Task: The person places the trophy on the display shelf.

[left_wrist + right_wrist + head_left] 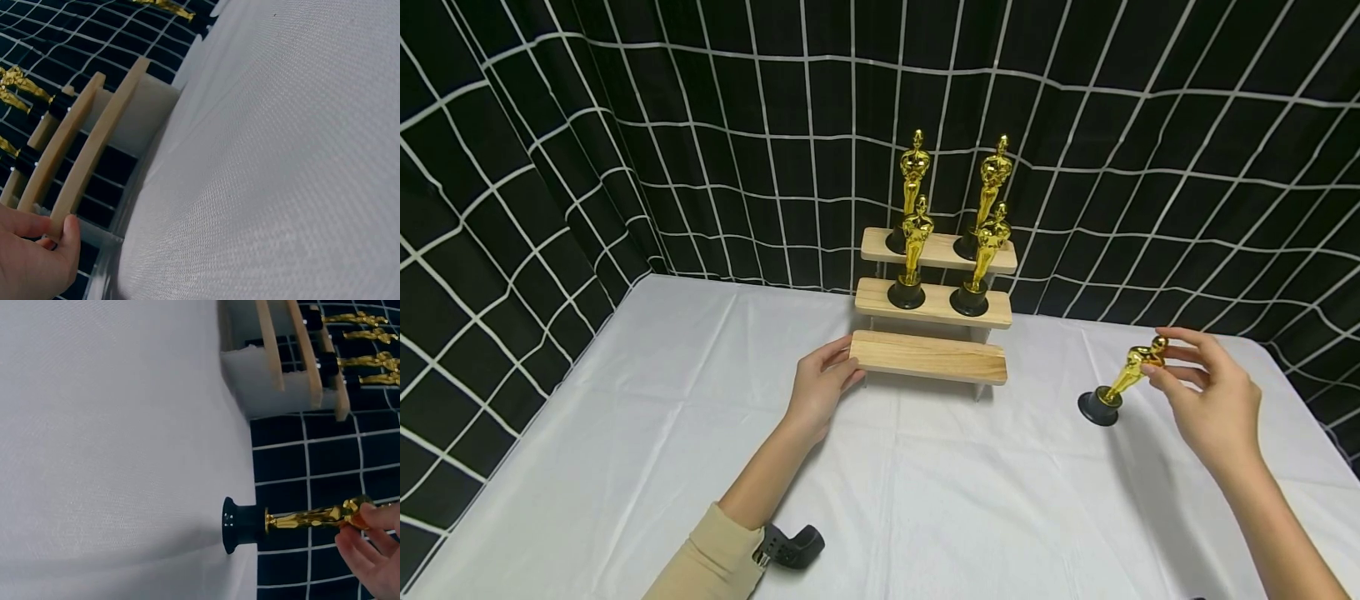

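Observation:
My right hand [1217, 404] pinches a gold trophy statuette [1126, 375] by its upper body, to the right of a three-tier wooden stand [928, 357]. The statuette leans, and its round black base [240, 525] appears held off the cloth. With thumb and fingers, my left hand [820, 385] grips the left end of the stand's lowest shelf [103, 147]. Two similar statuettes stand on the middle shelf, a left one [916, 242] and a right one [988, 250]. Behind them on the top shelf are a left statuette [914, 167] and a right statuette [996, 171].
A white cloth [970, 500] with creases covers the table. Behind and at both sides hangs a black curtain [737, 150] with a white grid. A black strap device [793, 546] sits on the left wrist, beside the beige sleeve [715, 550].

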Tool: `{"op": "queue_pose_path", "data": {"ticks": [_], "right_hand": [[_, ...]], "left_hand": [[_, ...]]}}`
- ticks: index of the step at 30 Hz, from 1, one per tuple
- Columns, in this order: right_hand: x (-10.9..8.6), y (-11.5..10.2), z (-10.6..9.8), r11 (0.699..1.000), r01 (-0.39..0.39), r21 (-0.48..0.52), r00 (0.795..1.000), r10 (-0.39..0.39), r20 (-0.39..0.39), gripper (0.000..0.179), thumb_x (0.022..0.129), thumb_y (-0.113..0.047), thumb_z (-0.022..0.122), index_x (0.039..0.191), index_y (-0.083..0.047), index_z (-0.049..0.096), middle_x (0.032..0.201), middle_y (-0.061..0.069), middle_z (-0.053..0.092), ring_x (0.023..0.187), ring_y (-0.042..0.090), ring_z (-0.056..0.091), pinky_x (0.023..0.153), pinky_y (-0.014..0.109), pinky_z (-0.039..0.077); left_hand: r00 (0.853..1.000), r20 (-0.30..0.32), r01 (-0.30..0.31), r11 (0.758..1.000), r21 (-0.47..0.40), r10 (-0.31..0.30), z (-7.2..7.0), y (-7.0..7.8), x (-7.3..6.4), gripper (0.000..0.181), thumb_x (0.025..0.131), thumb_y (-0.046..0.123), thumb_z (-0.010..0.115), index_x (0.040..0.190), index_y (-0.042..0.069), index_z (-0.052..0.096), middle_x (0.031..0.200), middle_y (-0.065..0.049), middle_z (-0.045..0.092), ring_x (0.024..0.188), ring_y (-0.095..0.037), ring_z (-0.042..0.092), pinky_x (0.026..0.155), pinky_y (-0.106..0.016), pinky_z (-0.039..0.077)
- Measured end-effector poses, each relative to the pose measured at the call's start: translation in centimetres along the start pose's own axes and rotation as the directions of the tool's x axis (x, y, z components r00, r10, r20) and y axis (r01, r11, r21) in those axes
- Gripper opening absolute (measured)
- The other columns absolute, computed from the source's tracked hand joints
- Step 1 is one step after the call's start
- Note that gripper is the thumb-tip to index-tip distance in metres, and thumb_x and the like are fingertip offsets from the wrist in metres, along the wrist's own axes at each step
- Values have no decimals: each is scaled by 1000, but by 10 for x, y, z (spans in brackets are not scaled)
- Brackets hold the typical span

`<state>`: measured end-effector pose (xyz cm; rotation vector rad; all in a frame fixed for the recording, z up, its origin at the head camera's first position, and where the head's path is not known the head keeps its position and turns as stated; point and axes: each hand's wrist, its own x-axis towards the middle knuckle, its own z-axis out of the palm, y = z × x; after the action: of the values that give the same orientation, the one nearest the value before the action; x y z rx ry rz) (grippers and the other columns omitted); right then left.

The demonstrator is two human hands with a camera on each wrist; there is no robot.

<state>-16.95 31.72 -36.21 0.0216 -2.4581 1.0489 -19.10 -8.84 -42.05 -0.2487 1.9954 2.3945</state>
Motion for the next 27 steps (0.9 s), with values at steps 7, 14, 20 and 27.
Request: {"op": "queue_pose_path", "data": {"ticks": [7, 14, 20, 27], "right_hand": [[1, -5, -1, 1000, 18, -1, 1000, -18, -5, 49, 92, 13, 74, 139, 5, 60, 101, -38, 51, 80, -28, 55, 69, -5, 52], [3, -21, 0, 999, 39, -4, 999, -39, 7, 51, 92, 13, 74, 140, 3, 60, 106, -30, 51, 82, -27, 55, 72, -5, 52], [5, -39, 2, 998, 69, 15, 997, -69, 17, 52, 91, 15, 73, 141, 4, 59, 111, -24, 54, 84, -25, 56, 73, -4, 53], [8, -61, 7, 993, 107, 52, 994, -108, 14, 53, 89, 16, 74, 139, 4, 61, 110, -24, 56, 85, -23, 58, 75, -3, 55]], "left_hand": [[1000, 5, -4, 1000, 5, 4, 0, 0, -1, 46, 105, -7, 53, 150, -10, 49, 139, -30, 56, 126, -37, 64, 101, -22, 62], [1000, 7, -11, 1000, 10, 11, 0, 0, -1, 45, 105, -7, 52, 150, -10, 50, 139, -30, 56, 127, -37, 64, 102, -23, 62], [1000, 9, -15, 1000, 6, 15, 0, 0, -1, 45, 105, -7, 53, 150, -10, 50, 139, -30, 57, 125, -35, 64, 101, -22, 62], [1000, 10, -14, 1000, 4, 14, -1, -1, -1, 45, 105, -6, 53, 150, -10, 50, 140, -30, 56, 125, -35, 64, 100, -22, 62]]}}
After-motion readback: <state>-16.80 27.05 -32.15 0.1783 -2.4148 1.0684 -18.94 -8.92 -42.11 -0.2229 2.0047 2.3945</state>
